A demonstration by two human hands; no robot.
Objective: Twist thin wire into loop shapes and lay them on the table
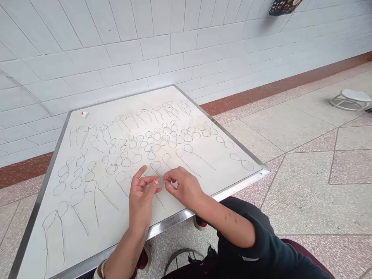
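Note:
My left hand (143, 192) is over the near half of the table, with thumb and index finger pinched and the other fingers raised. Close beside it, my right hand (183, 186) has its thumb and fingertips pressed together. A thin dark wire appears to run between the two pinches, partly hidden by the fingers. Around them on the white tabletop (215, 178) lie many thin wire pieces. Some are bent into a single loop with a long tail, like the looped wire (62, 232) at the left. Others are twisted into two rings, like the figure-eight wire (240, 160) at the right.
A metal edge strip (171, 221) borders the table. A small red and white object (84, 114) lies at the far left corner. The tiled wall (157, 69) stands behind. A round white stool (356, 95) is on the floor, and a patterned bag (281, 7) hangs upper right.

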